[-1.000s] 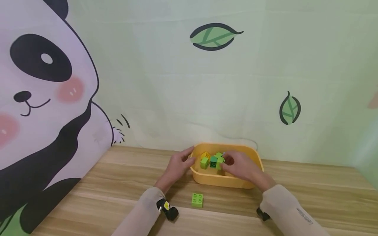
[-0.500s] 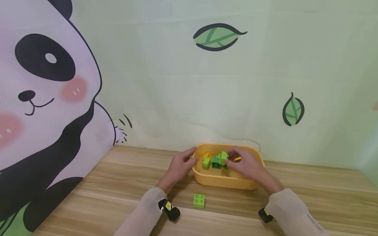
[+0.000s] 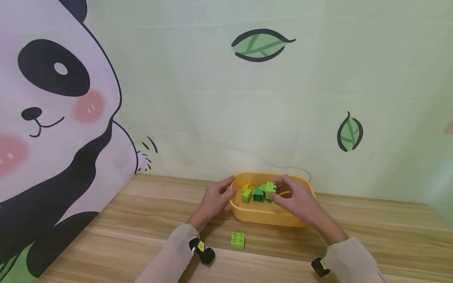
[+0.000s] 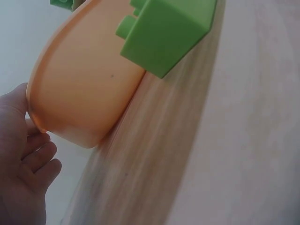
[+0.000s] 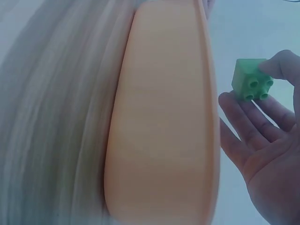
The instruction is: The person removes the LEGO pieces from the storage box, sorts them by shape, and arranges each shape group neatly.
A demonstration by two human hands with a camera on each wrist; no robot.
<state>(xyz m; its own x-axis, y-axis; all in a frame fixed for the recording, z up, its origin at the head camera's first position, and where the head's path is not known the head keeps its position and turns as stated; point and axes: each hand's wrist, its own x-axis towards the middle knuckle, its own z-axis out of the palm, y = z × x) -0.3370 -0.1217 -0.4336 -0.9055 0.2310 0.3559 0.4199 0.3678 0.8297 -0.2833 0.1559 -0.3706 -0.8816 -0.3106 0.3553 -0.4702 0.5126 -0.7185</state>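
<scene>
My right hand [image 3: 296,196] pinches a light green toy building brick [image 3: 270,190] between thumb and fingertips, over the yellow-orange bin [image 3: 269,218]. The right wrist view shows this brick's round studs [image 5: 254,84] turned toward the palm, above the bin's rim. At the bin's left end, my left hand [image 3: 214,200] grips the rim; in the left wrist view its fingers [image 4: 40,157] curl along the outer wall. Inside the bin lie a dark green brick [image 3: 258,194], a light green brick [image 3: 246,195] and a yellow piece [image 3: 248,186], partly covered.
Another light green brick [image 3: 238,240], studs up, sits on the wooden table [image 3: 170,196] in front of the bin. A pale green backdrop [image 3: 198,98] with a panda and leaves rises close behind the bin.
My right hand has lifted the light green brick from the pile and turned it, so its studs now point right. The left hand has stayed at the rim.
</scene>
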